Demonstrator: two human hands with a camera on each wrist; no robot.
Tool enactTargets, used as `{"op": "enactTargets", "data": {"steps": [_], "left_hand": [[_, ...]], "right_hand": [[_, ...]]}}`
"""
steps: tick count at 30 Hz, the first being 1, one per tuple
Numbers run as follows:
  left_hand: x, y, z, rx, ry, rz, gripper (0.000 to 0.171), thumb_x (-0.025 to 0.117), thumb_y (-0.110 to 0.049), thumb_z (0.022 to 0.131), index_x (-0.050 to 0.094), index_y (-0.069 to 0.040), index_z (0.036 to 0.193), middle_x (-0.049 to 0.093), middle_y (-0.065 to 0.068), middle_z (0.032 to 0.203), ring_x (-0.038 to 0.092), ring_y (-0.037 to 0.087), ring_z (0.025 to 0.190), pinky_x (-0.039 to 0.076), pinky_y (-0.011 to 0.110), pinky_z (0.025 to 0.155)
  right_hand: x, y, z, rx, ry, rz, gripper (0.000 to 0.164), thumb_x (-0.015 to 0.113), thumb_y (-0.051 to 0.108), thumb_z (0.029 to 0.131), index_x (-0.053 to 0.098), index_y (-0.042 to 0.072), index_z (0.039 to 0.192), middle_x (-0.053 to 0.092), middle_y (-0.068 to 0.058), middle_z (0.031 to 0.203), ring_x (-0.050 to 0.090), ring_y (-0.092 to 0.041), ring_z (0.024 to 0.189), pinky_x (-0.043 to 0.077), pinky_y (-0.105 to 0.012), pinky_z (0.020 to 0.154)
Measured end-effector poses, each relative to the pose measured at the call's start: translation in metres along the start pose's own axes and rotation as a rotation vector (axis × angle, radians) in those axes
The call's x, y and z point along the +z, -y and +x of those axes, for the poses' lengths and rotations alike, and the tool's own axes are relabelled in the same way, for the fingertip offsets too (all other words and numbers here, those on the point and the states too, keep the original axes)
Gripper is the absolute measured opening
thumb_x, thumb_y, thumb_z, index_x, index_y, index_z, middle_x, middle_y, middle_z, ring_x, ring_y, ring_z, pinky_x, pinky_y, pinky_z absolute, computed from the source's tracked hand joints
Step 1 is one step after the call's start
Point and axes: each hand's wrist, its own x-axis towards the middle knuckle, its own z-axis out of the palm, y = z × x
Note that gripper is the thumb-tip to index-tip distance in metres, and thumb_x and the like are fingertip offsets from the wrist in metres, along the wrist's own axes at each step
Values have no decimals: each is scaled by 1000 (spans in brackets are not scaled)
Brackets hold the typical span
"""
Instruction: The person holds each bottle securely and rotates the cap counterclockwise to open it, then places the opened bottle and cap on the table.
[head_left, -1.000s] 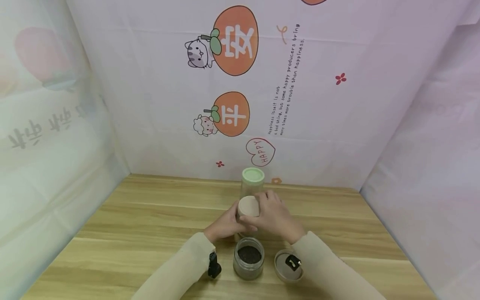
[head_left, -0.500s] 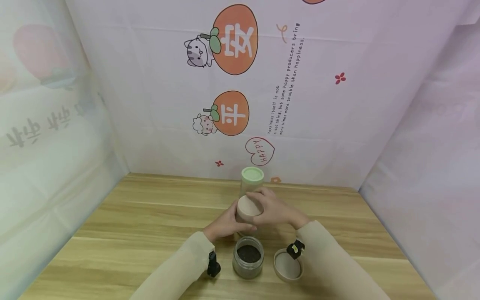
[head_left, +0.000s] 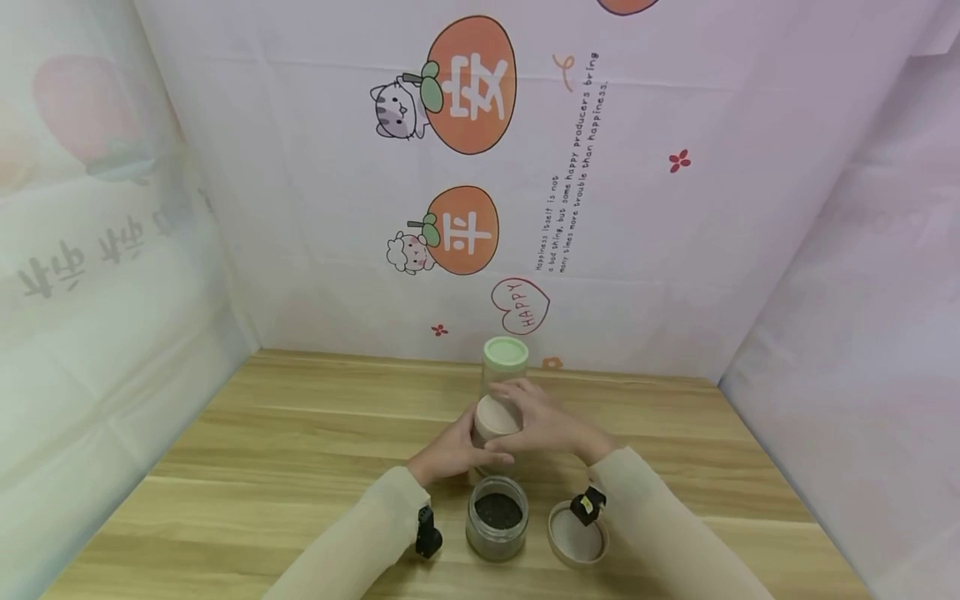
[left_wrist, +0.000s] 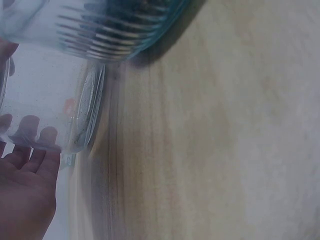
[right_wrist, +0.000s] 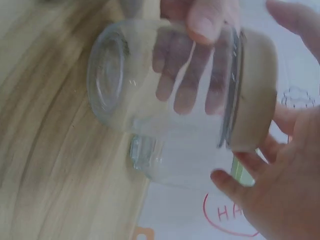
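The left hand is gripping a clear jar; the right hand is arching half-curled around its lid, grip unclear. Between a dark-filled jar and a green-topped jar, they are seemingly turning the lid, the next move calling for steady glass.

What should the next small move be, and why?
I'd probably close the right hand onto the beige lid: one of its fingers appears apart from it in the right wrist view, while the left hand grips the clear jar and should steady it.
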Motion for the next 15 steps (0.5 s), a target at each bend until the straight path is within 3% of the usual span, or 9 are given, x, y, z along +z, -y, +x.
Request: {"op": "enactTargets", "data": {"steps": [7, 11, 15], "left_hand": [[-1, -7, -3, 8, -6, 19, 97, 76, -38, 73, 13, -25, 145, 39, 0, 134, 42, 15, 119, 37, 35, 97], [-1, -4, -2, 4, -6, 18, 94, 76, -37, 73, 15, -29, 143, 39, -4, 134, 42, 13, 119, 37, 33, 96], [0, 1, 0, -13, -12, 5, 90, 77, -37, 71, 20, -34, 140, 43, -10, 129, 43, 7, 116, 37, 31, 95]], "right_hand": [[13, 11, -1, 65, -128, -210, 100, 58, 75, 65, 35, 13, 141, 38, -8, 137, 35, -28, 122, 38, -47, 92], [15, 15, -3, 121, -170, -276, 100, 56, 76, 65, 37, 11, 139, 41, -15, 133, 39, -33, 117, 36, -50, 91], [18, 14, -6, 162, -215, -374, 100, 51, 80, 65, 41, 10, 136, 47, -13, 125, 43, -27, 110, 37, -48, 87]]}}
